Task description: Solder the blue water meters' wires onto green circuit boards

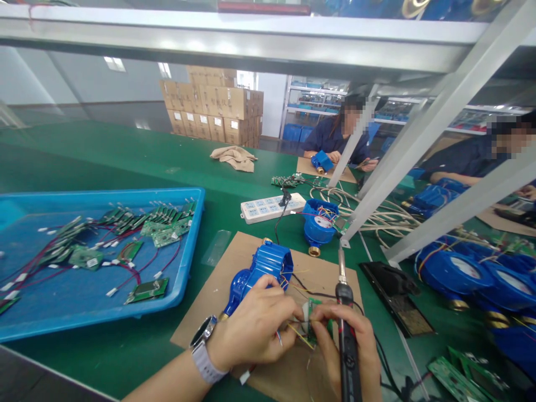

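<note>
My left hand (262, 321), with a watch on its wrist, has its fingers closed on thin wires (298, 334) beside a small green circuit board (312, 318). With thumb and fingertips my right hand (362, 346) pinches that board, and a black soldering iron (347, 340) lies in the same hand, its metal tip pointing up and away. Just beyond my left hand, a blue water meter body (259, 268) lies on its side on the cardboard sheet (234, 248). Yellow and dark wires run from its open end toward the board. My fingers partly cover the board and wires.
A blue tray (195, 245) of wired circuit boards stands left. Ahead are a power strip (272, 207), another blue meter (320, 226) and coiled cables. Slanting metal posts (435, 128), a black stand (396, 296) and more meters (460, 273) are right. Two people sit across the bench.
</note>
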The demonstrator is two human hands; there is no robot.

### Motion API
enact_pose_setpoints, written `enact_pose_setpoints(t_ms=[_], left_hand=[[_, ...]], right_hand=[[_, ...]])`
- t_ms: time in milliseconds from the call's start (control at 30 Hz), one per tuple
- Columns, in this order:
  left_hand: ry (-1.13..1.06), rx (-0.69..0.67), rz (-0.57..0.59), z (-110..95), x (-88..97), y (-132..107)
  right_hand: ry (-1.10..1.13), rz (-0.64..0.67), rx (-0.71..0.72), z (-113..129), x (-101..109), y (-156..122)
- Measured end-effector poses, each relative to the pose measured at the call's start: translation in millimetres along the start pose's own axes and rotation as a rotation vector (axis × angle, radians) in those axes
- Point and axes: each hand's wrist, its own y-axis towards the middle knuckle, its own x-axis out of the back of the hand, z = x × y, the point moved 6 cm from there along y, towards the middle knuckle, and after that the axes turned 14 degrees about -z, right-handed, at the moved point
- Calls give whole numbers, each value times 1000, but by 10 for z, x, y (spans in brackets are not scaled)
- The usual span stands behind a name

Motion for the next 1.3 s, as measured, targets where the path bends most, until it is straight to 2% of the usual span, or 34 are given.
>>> enact_pose_setpoints(t_ms=[267, 433, 500, 633, 767, 933, 1133, 1300], left_hand=[[29, 24, -30, 6, -5, -7], [122, 3, -19, -11, -62, -17], [140, 0, -4, -17, -81, -19], [143, 20, 3, -9, -81, -15], [145, 37, -6, 14, -88, -30], [177, -6, 21, 13, -152, -74], [260, -53, 128, 26, -216, -84], [248, -76, 133, 35, -203, -93]], right_hand=[[-8, 8, -30, 21, 8, 16], [-120, -107, -11, -3, 268, 217], [-130, -107, -32, -23, 347, 220], [-177, 46, -71, -59, 292, 1], [-391, 260, -16, -108, 153, -277], [-543, 325, -65, -176, 140, -396], [-371, 288, -142, -205, 76, -337], [-176, 528, -259, -372, 80, -232]])
